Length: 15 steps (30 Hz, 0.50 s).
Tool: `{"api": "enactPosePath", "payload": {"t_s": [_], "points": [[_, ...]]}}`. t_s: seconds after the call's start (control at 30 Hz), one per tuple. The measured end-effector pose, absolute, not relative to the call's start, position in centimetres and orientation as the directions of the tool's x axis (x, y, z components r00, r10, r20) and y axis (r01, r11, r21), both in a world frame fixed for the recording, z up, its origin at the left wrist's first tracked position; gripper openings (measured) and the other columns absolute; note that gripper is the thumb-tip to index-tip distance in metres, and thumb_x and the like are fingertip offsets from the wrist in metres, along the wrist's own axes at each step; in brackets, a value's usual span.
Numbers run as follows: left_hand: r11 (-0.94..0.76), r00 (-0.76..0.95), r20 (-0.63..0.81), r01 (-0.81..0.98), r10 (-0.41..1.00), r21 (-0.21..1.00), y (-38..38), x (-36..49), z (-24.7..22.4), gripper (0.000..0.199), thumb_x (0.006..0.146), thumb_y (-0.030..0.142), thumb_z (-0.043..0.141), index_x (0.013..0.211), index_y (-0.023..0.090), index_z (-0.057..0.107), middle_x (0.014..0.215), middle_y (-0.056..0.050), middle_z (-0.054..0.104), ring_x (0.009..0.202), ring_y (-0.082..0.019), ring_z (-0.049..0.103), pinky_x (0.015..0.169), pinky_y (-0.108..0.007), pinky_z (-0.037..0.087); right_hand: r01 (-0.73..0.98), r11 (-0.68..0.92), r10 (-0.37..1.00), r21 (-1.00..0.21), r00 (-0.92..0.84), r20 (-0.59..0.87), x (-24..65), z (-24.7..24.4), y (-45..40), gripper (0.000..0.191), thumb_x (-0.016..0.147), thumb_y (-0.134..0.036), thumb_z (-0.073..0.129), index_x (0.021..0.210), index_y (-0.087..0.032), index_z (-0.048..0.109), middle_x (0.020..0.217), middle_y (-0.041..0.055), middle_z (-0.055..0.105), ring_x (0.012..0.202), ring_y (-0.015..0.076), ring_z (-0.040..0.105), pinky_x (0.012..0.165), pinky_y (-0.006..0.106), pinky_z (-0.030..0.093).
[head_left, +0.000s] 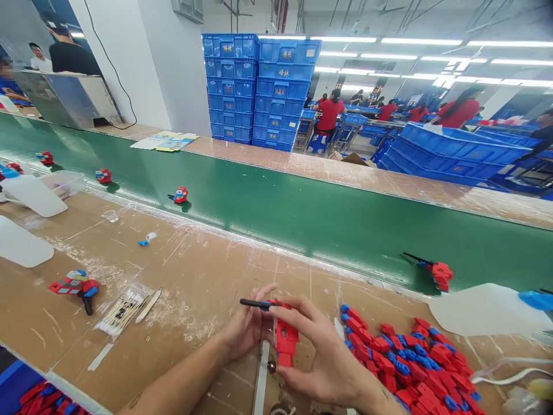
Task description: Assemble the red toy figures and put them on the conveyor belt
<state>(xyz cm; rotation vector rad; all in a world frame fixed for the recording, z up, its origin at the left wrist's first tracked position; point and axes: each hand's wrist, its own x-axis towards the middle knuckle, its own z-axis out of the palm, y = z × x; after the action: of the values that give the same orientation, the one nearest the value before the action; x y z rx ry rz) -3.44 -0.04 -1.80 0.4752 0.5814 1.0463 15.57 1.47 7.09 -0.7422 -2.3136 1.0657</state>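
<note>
Near the bottom centre, a red toy part (286, 340) with a black rod (254, 302) is held above the brown work surface. My right hand (319, 351) grips it from the right, fingers over its top and thumb at its lower end. Behind its left side, my left hand (248, 328) is curled against it, some fingers hidden by the toy. The rod points left over my left hand. To the right of my hands lies a pile of red and blue parts (406, 357).
A green conveyor belt (268, 202) crosses beyond the brown table (190, 276), carrying several red toys. At left lie a toy assembly (75, 285), a bag of cotton swabs (123, 311) and white bottles (23, 242). Another bottle (479, 308) lies right. Blue crates (231, 86) stand behind.
</note>
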Motion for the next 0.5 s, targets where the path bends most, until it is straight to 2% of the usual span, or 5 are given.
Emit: {"api": "enactPosePath", "payload": {"t_s": [0.07, 0.13, 0.3, 0.43, 0.5], "points": [[0.381, 0.301, -0.238, -0.638, 0.923, 0.669, 0.5, -3.7, -2.0, 0.074, 0.088, 0.07, 0.049, 0.142, 0.021, 0.042, 0.09, -0.009, 0.071, 0.077, -0.022, 0.066, 0.066, -0.03, 0.046, 0.316, 0.594, 0.675, -0.739, -0.696, 0.245, 16.8, 7.2, 4.1, 0.074, 0.069, -0.016, 0.071, 0.14, -0.029, 0.054, 0.131, 0.0079, 0.053, 0.121, 0.0267, 0.054, 0.104, 0.038, 0.046], [0.335, 0.236, -0.239, -0.611, 0.942, 0.717, 0.8, -4.1, -2.2, 0.068, 0.09, 0.067, 0.049, 0.138, 0.019, 0.043, 0.083, -0.008, 0.07, 0.073, -0.021, 0.065, 0.064, -0.028, 0.045, 0.445, 0.609, 0.735, -0.656, -0.627, 0.258, 18.6, 7.2, 7.7, 0.066, 0.072, -0.023, 0.071, 0.136, -0.026, 0.057, 0.123, 0.0065, 0.056, 0.113, 0.0248, 0.058, 0.102, 0.036, 0.046], [0.269, 0.204, -0.185, -0.559, 0.961, 0.785, 0.9, -4.5, -3.0, 0.063, 0.089, 0.066, 0.051, 0.131, 0.02, 0.048, 0.079, -0.006, 0.068, 0.07, -0.019, 0.062, 0.065, -0.03, 0.044, 0.751, 0.458, 0.886, -0.476, -0.426, 0.181, 25.8, 6.4, 17.9, 0.051, 0.071, -0.029, 0.071, 0.12, -0.019, 0.067, 0.098, 0.0034, 0.057, 0.088, 0.0232, 0.062, 0.088, 0.035, 0.047], [0.22, 0.211, -0.125, -0.523, 0.969, 0.823, 0.7, -4.2, -4.6, 0.065, 0.088, 0.069, 0.049, 0.13, 0.02, 0.05, 0.076, -0.006, 0.067, 0.067, -0.019, 0.06, 0.063, -0.031, 0.043, 0.873, 0.338, 0.941, -0.351, -0.317, 0.12, 31.0, 4.7, 23.5, 0.046, 0.069, -0.03, 0.074, 0.114, -0.019, 0.07, 0.086, 0.0007, 0.052, 0.073, 0.0215, 0.058, 0.072, 0.032, 0.045], [0.167, 0.215, -0.08, -0.426, 0.973, 0.889, 0.4, -4.2, -5.0, 0.065, 0.088, 0.069, 0.049, 0.131, 0.02, 0.051, 0.077, -0.006, 0.068, 0.068, -0.019, 0.059, 0.065, -0.032, 0.044, 0.897, 0.317, 0.948, -0.309, -0.302, 0.097, 32.4, 3.8, 25.2, 0.046, 0.07, -0.029, 0.074, 0.115, -0.019, 0.07, 0.087, 0.0008, 0.053, 0.072, 0.021, 0.058, 0.069, 0.031, 0.043]]}}
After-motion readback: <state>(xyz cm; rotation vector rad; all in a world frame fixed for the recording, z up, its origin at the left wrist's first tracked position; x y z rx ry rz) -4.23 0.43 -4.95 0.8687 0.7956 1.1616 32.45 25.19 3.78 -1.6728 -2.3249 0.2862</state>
